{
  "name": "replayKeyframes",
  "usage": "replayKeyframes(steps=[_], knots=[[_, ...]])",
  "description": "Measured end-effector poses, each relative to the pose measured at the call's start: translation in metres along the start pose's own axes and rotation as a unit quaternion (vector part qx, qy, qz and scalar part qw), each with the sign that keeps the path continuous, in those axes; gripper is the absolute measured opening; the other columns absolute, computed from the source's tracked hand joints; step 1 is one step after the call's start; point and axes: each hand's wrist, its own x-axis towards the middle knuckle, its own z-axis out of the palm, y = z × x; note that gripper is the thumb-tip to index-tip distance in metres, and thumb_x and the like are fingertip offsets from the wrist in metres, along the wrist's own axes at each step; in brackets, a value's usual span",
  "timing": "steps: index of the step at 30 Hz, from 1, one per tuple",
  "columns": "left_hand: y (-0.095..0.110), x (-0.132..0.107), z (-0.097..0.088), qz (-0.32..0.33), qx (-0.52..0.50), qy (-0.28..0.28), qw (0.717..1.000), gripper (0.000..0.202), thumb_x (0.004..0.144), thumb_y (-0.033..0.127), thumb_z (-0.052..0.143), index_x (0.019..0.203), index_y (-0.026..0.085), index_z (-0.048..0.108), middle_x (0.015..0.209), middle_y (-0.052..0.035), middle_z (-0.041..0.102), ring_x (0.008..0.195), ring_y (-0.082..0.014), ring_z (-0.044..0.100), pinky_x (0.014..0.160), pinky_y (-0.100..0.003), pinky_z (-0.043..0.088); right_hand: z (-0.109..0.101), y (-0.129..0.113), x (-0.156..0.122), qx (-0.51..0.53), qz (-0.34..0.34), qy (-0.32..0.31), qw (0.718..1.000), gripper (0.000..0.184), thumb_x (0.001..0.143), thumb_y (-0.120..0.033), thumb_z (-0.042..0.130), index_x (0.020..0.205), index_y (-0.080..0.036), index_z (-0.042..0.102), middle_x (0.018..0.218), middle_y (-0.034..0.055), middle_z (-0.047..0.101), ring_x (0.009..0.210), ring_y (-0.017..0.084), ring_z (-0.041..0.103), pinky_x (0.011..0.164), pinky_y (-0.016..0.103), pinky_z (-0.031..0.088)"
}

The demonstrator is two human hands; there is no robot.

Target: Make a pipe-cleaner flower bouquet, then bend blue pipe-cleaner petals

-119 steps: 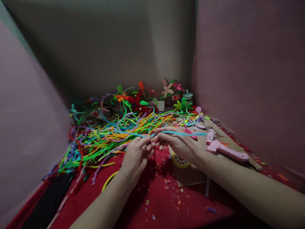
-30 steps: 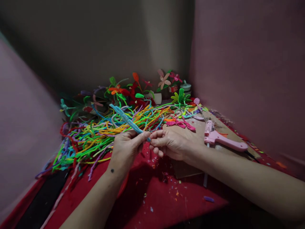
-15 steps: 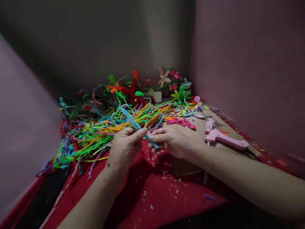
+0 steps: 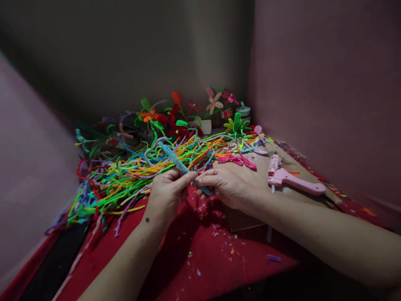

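Both my hands meet over a red cloth (image 4: pixel 216 259) and pinch a light blue pipe cleaner (image 4: pixel 175 158) folded double. My left hand (image 4: pixel 167 194) grips it with thumb and forefinger where the strand rises up and to the left. My right hand (image 4: pixel 224 186) pinches its lower end, which sticks out down and to the right between the fingertips. Just behind the hands lies a big loose heap of pipe cleaners (image 4: pixel 125 175) in many colours.
A pink glue gun (image 4: pixel 293 179) lies on a cardboard sheet (image 4: pixel 266 165) to the right, with pink twisted pieces (image 4: pixel 236 159) nearby. Finished pipe-cleaner flowers (image 4: pixel 175 115) and a small jar (image 4: pixel 242 111) stand in the far corner. Walls close in on both sides. Small scraps dot the cloth.
Four seconds ago the blue pipe cleaner stretched straight to the right; it is now folded, pointing up and left. Since half a second ago the hands have barely shifted.
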Motion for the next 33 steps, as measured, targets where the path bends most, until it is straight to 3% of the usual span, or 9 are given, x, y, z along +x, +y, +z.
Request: replayKeyframes(steps=[11, 16, 18, 22, 25, 28, 30, 31, 33], knots=[[0.015, -0.008, 0.003, 0.053, 0.201, 0.045, 0.977, 0.036, 0.069, 0.035, 0.069, 0.045, 0.015, 0.049, 0.038, 0.0055, 0.041, 0.036, -0.0048, 0.032, 0.036, -0.019, 0.023, 0.003, -0.006, -0.001, -0.017, -0.036, 0.050, 0.998, 0.009, 0.068, -0.016, 0.058, 0.059, -0.013, 0.059, 0.049, -0.0009, 0.057, 0.044, 0.007, 0.048, 0.045, 0.020, 0.032], [0.012, -0.007, -0.001, 0.149, 0.275, 0.009, 0.950, 0.016, 0.076, 0.026, 0.061, 0.065, 0.015, 0.062, 0.049, 0.0038, 0.052, 0.044, -0.0082, 0.043, 0.043, -0.019, 0.034, -0.004, -0.001, 0.004, -0.013, -0.075, 0.048, 0.996, 0.009, 0.066, -0.018, 0.061, 0.059, -0.012, 0.061, 0.049, -0.0006, 0.058, 0.043, 0.007, 0.047, 0.043, 0.020, 0.030], [0.008, -0.004, -0.006, 0.261, 0.346, -0.031, 0.901, 0.011, 0.080, 0.021, 0.057, 0.076, 0.016, 0.066, 0.064, 0.0004, 0.061, 0.056, -0.0107, 0.054, 0.053, -0.020, 0.042, -0.006, -0.001, 0.005, -0.010, -0.088, 0.038, 0.995, 0.009, 0.065, -0.018, 0.060, 0.059, -0.012, 0.062, 0.049, -0.0006, 0.058, 0.043, 0.007, 0.047, 0.044, 0.021, 0.031], [0.003, -0.001, -0.016, 0.465, 0.497, -0.050, 0.731, 0.020, 0.086, 0.012, 0.048, 0.090, 0.018, 0.066, 0.088, -0.0051, 0.064, 0.076, -0.0130, 0.059, 0.066, -0.022, 0.045, -0.005, -0.004, 0.004, -0.034, -0.086, 0.051, 0.994, 0.010, 0.062, -0.017, 0.061, 0.054, -0.012, 0.060, 0.046, -0.0014, 0.055, 0.043, 0.007, 0.044, 0.044, 0.021, 0.030], [0.010, -0.002, -0.018, 0.505, 0.576, -0.042, 0.642, 0.020, 0.086, 0.011, 0.048, 0.089, 0.018, 0.066, 0.085, -0.0069, 0.062, 0.074, -0.0160, 0.056, 0.062, -0.025, 0.043, -0.004, -0.007, 0.002, -0.082, -0.101, 0.048, 0.990, 0.010, 0.061, -0.017, 0.060, 0.052, -0.012, 0.058, 0.046, -0.0019, 0.053, 0.045, 0.007, 0.043, 0.048, 0.022, 0.031], [0.020, -0.007, -0.016, 0.501, 0.630, -0.059, 0.590, 0.017, 0.085, 0.015, 0.049, 0.080, 0.017, 0.065, 0.080, -0.0084, 0.061, 0.077, -0.0212, 0.053, 0.065, -0.032, 0.040, -0.003, -0.009, 0.000, -0.134, -0.128, 0.019, 0.982, 0.012, 0.063, -0.017, 0.059, 0.052, -0.013, 0.056, 0.046, -0.0048, 0.047, 0.047, 0.006, 0.039, 0.050, 0.022, 0.030], [0.025, -0.010, -0.013, 0.467, 0.635, -0.080, 0.610, 0.018, 0.085, 0.017, 0.048, 0.075, 0.016, 0.063, 0.078, -0.0082, 0.061, 0.076, -0.0219, 0.052, 0.067, -0.034, 0.039, -0.003, -0.009, -0.001, -0.185, -0.151, 0.008, 0.971, 0.014, 0.066, -0.017, 0.058, 0.053, -0.013, 0.054, 0.046, -0.0062, 0.043, 0.047, 0.006, 0.035, 0.050, 0.021, 0.028], [0.026, -0.011, -0.013, 0.440, 0.623, -0.090, 0.640, 0.018, 0.085, 0.019, 0.047, 0.074, 0.015, 0.061, 0.076, -0.0075, 0.060, 0.075, -0.0212, 0.051, 0.067, -0.034, 0.038, -0.003, -0.009, -0.002, -0.220, -0.170, 0.007, 0.960, 0.016, 0.068, -0.017, 0.057, 0.053, -0.013, 0.054, 0.047, -0.0063, 0.042, 0.047, 0.005, 0.034, 0.050, 0.021, 0.028], [0.026, -0.012, -0.011, 0.356, 0.571, -0.101, 0.733, 0.017, 0.082, 0.021, 0.049, 0.068, 0.016, 0.057, 0.069, -0.0040, 0.056, 0.067, -0.0173, 0.049, 0.063, -0.031, 0.037, -0.002, -0.008, -0.005, -0.312, -0.224, 0.016, 0.923, 0.018, 0.072, -0.015, 0.054, 0.054, -0.013, 0.054, 0.049, -0.0054, 0.044, 0.049, 0.006, 0.036, 0.051, 0.021, 0.029]])
